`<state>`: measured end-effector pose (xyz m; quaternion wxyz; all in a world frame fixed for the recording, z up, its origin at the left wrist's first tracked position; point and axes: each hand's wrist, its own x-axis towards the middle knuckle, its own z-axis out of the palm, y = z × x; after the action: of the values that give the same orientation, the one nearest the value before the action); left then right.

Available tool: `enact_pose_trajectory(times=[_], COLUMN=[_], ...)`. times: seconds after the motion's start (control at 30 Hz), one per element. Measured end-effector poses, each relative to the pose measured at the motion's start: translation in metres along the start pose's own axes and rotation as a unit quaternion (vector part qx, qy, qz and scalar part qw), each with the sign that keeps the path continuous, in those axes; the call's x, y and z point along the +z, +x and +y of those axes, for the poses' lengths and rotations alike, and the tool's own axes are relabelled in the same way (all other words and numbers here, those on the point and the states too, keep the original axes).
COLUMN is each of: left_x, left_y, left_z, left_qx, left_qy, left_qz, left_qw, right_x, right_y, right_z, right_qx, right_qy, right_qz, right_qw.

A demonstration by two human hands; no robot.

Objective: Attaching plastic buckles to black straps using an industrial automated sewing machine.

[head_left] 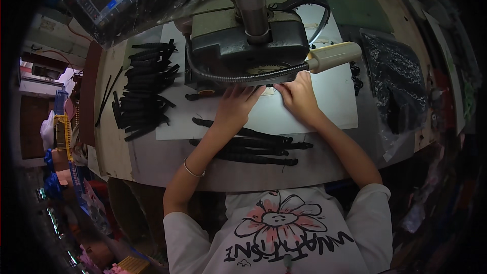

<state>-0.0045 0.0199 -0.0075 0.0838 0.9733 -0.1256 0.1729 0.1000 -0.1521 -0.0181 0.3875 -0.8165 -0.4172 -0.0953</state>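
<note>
Left hand: the person's left hand (234,106) lies flat, fingers stretched forward and close together, pressing down at the foot of the dark industrial sewing machine (248,45); a thin bracelet (193,171) circles the wrist.
Right hand: the right hand (299,96) rests palm down just beside the left, fingers bent narrow toward the needle area — whether they pinch anything cannot be told.
Work piece: a small pale piece (267,90) shows between the two sets of fingertips, under the machine's head; it is too small and shadowed to tell more.
Lamp: a grey flexible gooseneck lamp with a cream cylindrical head (332,56) curves over both hands.
Straps near the body: long black fabric straps (253,147) lie side by side on the grey table (152,162), between the forearms and just below the white rectangular board (329,101) that the hands rest on.
Stack at left: a heap of similar black straps (144,86) — piled crosswise — sits well apart from the hands, at the board's left edge.
Right of table: a clear plastic bag of black pieces (395,81) lies past the board's right edge.
</note>
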Motion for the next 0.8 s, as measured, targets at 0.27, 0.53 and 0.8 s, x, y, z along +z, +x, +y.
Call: enact_pose_trajectory(times=[0.27,0.53,0.8], left_x=[0.009,-0.014,-0.023], left_y=[-0.003,0.004,0.005], left_z=[-0.002,0.018,0.012], left_qx=[-0.059,-0.169,-0.186], left_qy=[-0.073,-0.222,-0.300], left_qz=[0.017,0.012,0.009], left_qw=[0.995,0.960,0.936], right_x=[-0.018,-0.018,-0.020], right_y=[0.010,0.003,0.004], right_z=[0.013,-0.004,-0.012], right_qx=[-0.030,0.000,0.057], right_qy=[0.086,0.221,0.285], right_qz=[-0.105,-0.105,-0.147], right_qw=[0.990,0.970,0.945])
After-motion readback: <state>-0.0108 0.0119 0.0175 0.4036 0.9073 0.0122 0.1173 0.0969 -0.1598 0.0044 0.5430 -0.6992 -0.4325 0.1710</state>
